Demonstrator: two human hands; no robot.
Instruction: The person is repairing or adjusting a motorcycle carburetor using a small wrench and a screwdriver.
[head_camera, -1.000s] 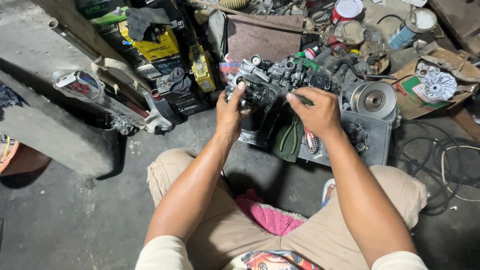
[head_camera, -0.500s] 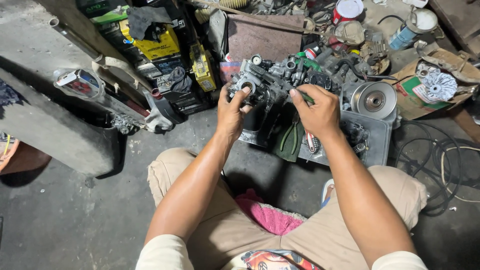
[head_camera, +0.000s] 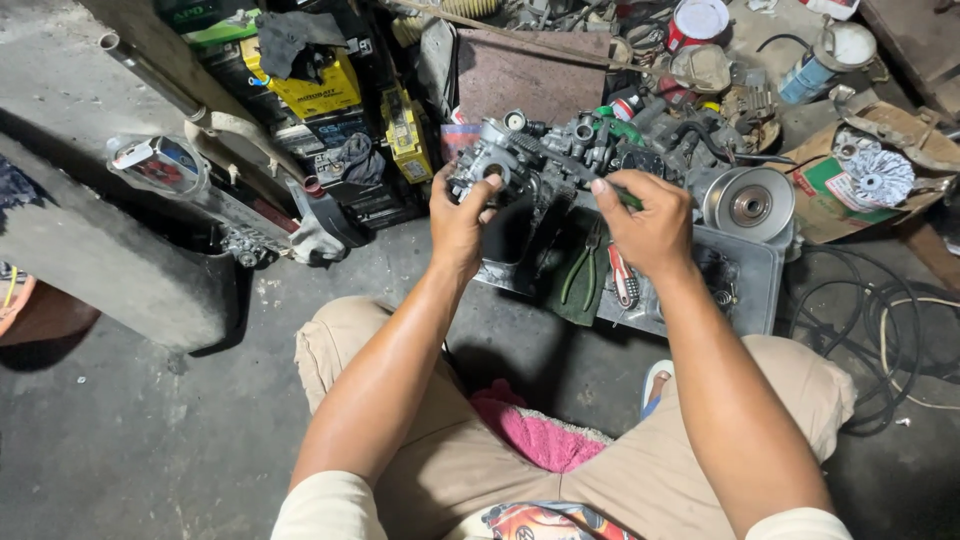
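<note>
In the head view, a carburetor (head_camera: 487, 168) is gripped in the left hand (head_camera: 458, 222) above a metal tray (head_camera: 752, 272), while the right hand (head_camera: 650, 222) is closed on a green-handled screwdriver (head_camera: 578, 172) set against it. The carburetor is judged still assembled, with disassembly barely begun. Pliers (head_camera: 583, 270) lie on the tray. The concrete floor (head_camera: 150, 440) is crowded with parts, a pulley (head_camera: 750, 204) and cables (head_camera: 890, 340).

A grey concrete floor (head_camera: 150, 440), stained and dusty, fills the lower left. A low concrete ledge (head_camera: 110, 260) runs diagonally at left, its underside in shadow. Black cables (head_camera: 880, 330) coil on the floor at right. Clutter of boxes (head_camera: 300, 90), cans and scrap lines the top edge. The light is dim and even.
</note>
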